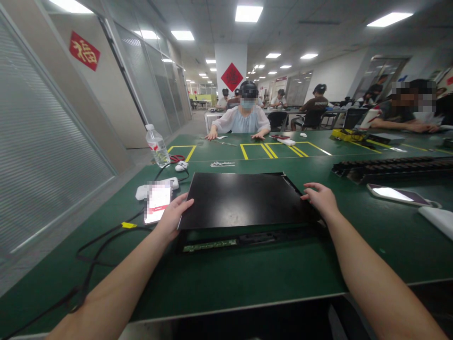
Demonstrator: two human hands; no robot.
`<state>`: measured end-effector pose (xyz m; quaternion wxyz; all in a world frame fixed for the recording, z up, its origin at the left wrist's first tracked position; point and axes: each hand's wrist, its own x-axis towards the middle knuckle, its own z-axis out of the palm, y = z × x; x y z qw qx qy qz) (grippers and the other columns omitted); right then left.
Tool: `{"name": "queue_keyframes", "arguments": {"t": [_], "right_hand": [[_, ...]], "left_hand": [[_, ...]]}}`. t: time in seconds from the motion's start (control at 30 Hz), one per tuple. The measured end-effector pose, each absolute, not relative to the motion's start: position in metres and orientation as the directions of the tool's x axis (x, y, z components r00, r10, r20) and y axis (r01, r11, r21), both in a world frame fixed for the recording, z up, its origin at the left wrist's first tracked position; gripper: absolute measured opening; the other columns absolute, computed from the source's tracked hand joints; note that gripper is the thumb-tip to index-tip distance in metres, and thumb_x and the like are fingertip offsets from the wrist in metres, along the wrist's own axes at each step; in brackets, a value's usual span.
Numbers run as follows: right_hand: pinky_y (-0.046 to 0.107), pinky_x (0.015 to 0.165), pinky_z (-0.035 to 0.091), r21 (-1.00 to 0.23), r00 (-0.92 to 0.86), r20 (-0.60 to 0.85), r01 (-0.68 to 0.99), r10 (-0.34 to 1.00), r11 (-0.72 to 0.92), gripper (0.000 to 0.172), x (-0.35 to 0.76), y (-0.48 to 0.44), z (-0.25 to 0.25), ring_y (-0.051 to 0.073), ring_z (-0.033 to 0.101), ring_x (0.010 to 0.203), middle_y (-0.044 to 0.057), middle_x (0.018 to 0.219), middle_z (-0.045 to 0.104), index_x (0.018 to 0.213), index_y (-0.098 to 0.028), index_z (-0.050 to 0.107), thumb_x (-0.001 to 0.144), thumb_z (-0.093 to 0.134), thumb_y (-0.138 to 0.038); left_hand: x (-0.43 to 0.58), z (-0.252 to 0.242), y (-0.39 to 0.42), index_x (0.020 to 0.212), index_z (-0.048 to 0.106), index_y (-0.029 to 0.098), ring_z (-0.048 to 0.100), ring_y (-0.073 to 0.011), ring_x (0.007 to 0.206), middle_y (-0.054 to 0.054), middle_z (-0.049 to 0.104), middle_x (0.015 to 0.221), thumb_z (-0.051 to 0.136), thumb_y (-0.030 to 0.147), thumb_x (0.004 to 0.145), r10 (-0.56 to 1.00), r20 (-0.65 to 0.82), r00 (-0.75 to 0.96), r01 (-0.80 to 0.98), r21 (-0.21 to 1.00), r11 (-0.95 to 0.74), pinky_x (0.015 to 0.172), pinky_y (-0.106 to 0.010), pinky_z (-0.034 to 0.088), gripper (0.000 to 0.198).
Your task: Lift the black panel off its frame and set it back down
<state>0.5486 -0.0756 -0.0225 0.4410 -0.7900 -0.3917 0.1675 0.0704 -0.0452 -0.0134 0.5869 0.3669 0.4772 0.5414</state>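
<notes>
- The panel (240, 200) is a flat, black, four-cornered sheet with straight edges and a satin sheen; a soft pale reflection spreads over its surface, brightest towards 6 o'clock.
- It sits over a black frame (276, 237), just in front of the person on the green tabletop (265, 271); how closely the two touch is unclear.
- The frame shows beyond the panel at 6 o'clock and along the rim towards 2 o'clock; a narrow green board (210, 245) lies exposed at 7 o'clock.
- The left grip (172, 215) holds the panel's edge at 9 o'clock, thumb on top.
- The right grip (322, 200) is at 3 o'clock, fingers curled at the dark edge; I cannot tell whether it pinches panel or frame.
- From the panel, a lit phone (159, 203) lies at 9 o'clock, beside the left grip, and black cables (95, 245) loop at 8.
- A bottle (158, 146) stands at 10 o'clock, with red-handled scissors (179, 159) near it.
- A second phone (399, 194) lies at 3 o'clock, and black racks (385, 169) at 2.
- At 12 o'clock a co-worker (244, 118) sits, both hands on the tabletop.
</notes>
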Motion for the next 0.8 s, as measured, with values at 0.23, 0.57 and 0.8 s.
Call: {"name": "queue_keyframes", "arguments": {"t": [0.23,0.57,0.8], "right_hand": [[0.027,0.052,0.04,-0.924,0.614,0.064,0.334,0.787,-0.185,0.04,0.531,-0.078,-0.009,0.017,0.059,0.053,0.007,0.072,0.076,0.111,-0.017,0.074,0.074,0.066,-0.028],[0.031,0.07,0.05,-0.851,0.64,0.118,0.46,0.759,-0.254,0.031,0.545,-0.075,-0.02,0.02,0.066,0.075,0.006,0.088,0.081,0.099,-0.021,0.079,0.074,0.063,-0.026],[0.031,0.078,0.052,-0.796,0.615,0.103,0.522,0.782,-0.306,0.015,0.544,-0.073,-0.02,0.021,0.071,0.083,0.004,0.093,0.081,0.086,-0.024,0.08,0.076,0.07,-0.025]], "left_hand": [[0.077,-0.003,-0.054,0.123,0.074,0.015,0.082,-0.0259,0.082,-0.012,0.085,0.098,0.08,0.009,0.078,0.986,-0.165,-0.029,-0.315,0.938,0.148,0.066,-0.028,0.064,0.045],[0.078,-0.003,-0.052,0.128,0.074,0.016,0.082,-0.0284,0.087,-0.012,0.084,0.105,0.078,0.014,0.079,0.988,-0.154,0.013,-0.326,0.933,0.15,0.068,-0.032,0.066,0.05],[0.071,-0.008,-0.048,0.142,0.068,0.021,0.08,-0.0312,0.101,-0.013,0.08,0.125,0.083,0.022,0.076,0.991,-0.104,0.089,-0.311,0.942,0.127,0.076,-0.034,0.066,0.068]]}}
